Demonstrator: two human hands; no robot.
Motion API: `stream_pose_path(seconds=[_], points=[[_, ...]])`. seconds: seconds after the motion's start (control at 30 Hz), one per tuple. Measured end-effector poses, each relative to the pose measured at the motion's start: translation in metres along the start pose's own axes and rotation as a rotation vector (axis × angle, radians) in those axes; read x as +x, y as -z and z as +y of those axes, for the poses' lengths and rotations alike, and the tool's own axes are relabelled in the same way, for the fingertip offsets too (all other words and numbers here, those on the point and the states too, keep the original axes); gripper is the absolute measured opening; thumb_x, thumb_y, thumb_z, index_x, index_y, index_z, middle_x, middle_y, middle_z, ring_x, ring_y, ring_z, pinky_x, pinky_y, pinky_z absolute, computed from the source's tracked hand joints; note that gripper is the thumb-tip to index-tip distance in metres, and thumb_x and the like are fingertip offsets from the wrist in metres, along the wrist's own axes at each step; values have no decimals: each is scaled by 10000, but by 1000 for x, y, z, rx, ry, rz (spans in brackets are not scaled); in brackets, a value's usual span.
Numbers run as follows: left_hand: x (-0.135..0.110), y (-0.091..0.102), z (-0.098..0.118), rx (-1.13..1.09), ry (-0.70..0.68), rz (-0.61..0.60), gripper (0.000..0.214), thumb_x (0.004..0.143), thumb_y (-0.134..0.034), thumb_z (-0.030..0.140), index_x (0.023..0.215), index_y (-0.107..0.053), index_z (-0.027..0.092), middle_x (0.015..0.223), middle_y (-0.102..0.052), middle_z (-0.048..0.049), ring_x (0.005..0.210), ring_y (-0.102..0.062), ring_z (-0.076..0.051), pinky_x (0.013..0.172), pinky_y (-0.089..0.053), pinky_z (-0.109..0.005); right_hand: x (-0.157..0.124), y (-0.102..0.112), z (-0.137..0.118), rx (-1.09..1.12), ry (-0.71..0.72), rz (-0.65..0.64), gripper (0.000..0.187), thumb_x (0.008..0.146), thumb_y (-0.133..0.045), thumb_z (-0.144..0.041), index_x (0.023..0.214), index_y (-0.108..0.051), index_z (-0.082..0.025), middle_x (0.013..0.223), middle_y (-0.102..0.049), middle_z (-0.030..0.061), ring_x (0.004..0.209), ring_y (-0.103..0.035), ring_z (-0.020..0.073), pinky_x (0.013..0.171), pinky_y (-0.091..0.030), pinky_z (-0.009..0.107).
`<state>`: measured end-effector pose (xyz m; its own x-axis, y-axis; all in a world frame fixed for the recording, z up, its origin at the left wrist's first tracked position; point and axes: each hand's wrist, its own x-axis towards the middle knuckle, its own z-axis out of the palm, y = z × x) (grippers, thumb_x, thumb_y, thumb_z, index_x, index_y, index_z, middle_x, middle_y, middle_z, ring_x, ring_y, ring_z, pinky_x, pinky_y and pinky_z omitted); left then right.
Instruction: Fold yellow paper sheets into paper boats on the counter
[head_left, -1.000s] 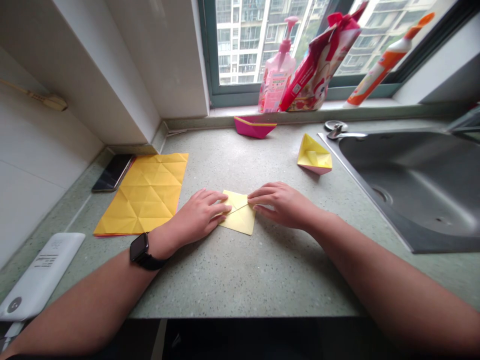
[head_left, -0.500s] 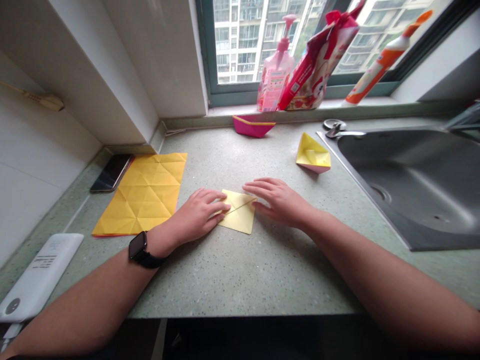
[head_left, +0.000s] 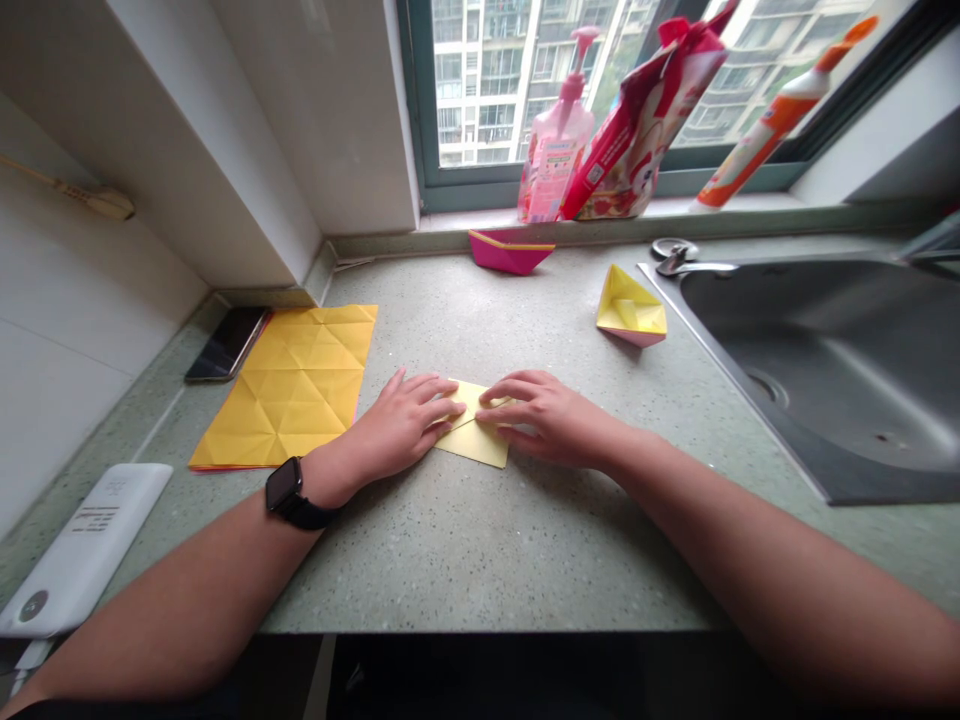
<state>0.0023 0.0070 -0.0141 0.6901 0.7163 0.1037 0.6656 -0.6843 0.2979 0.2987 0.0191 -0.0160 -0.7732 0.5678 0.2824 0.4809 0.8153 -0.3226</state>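
Note:
A small folded yellow paper lies on the green speckled counter. My left hand, with a black watch on its wrist, rests flat on the paper's left part, fingers stretched out. My right hand covers the paper's right part. Its fingers are bent, and fingertips and thumb close on the top flap near the middle. The fingertips of both hands almost touch. Most of the paper is hidden under the hands.
A creased yellow sheet, a dark phone and a white power bank lie to the left. A pink paper boat and a yellow paper boat sit further back. A steel sink is at right; bottles stand on the sill.
My right hand has slid left over the folded paper and bent its fingers onto the flap. My left hand has stayed flat on the paper.

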Motion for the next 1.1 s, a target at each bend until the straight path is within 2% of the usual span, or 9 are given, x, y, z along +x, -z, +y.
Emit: stream_pose_path(seconds=[0.2,0.37,0.47,0.57,0.67,0.73,0.83,0.93,1.1], points=[[-1,2,-4,14,-6,-10,327,1184,-528,355,1436,-732,316,1591,-657,-89,1573,-520,-331,1355,-236,-758,-1,1,-5,-28,-21,-40,333,1043,-749,-275,1354,-821,-370,1319,-782,84,1234,-685,284,1123,-550,537],[1,4,-13,-23,-109,4,329,1146,-623,339,1460,-722,322,1601,-658,-86,1592,-503,-332,1359,-296,-704,-1,1,-6,-37,-25,-41,356,1026,-770,-272,1370,-813,-349,1343,-774,89,1243,-682,287,1147,-542,544],[4,1,-16,-83,-206,29,332,1152,-584,246,1435,-742,316,1558,-698,-85,1506,-599,-274,1350,-372,-619,-1,2,-6,-39,-17,-36,328,1046,-743,-274,1354,-821,-356,1339,-781,89,1237,-688,293,1124,-553,550],[5,0,-15,-106,-214,8,322,1158,-550,212,1380,-766,303,1524,-730,-77,1419,-675,-239,1357,-371,-601,0,4,-1,-44,-11,-28,285,1051,-731,-269,1305,-838,-343,1306,-801,78,1198,-711,284,1090,-566,525],[3,5,-13,-104,-205,-43,240,1130,-638,263,1327,-774,278,1572,-702,-88,1475,-650,-268,1374,-326,-632,-2,9,7,-56,-31,-20,236,1037,-726,-240,1213,-858,-326,1266,-822,58,1134,-739,265,1044,-584,486],[2,8,-12,-107,-222,-52,275,1085,-739,359,1339,-759,257,1597,-679,-116,1510,-624,-303,1375,-315,-652,-3,11,14,-56,-45,-23,257,1023,-700,-185,1173,-860,-319,1254,-829,47,1110,-751,250,1020,-595,460],[1,8,-12,-104,-256,-4,407,1049,-788,438,1394,-720,234,1600,-667,-153,1467,-655,-321,1364,-337,-660,-6,14,21,-38,-60,-20,415,948,-661,-65,1224,-842,-316,1267,-828,38,1138,-752,237,1029,-601,428],[3,7,-12,-98,-291,66,345,1078,-736,385,1385,-713,229,1574,-683,-147,1354,-716,-294,1347,-390,-624,-8,13,23,-21,-63,-7,555,885,-642,-13,1337,-803,-292,1293,-821,61,1171,-747,245,1035,-607,424],[4,8,-11,-53,-318,139,295,1081,-703,387,1324,-742,226,1477,-741,-125,1233,-749,-294,1224,-531,-563,-8,11,24,-10,-64,20,517,909,-678,-76,1375,-781,-275,1293,-817,83,1173,-749,267,1031,-615,449]])
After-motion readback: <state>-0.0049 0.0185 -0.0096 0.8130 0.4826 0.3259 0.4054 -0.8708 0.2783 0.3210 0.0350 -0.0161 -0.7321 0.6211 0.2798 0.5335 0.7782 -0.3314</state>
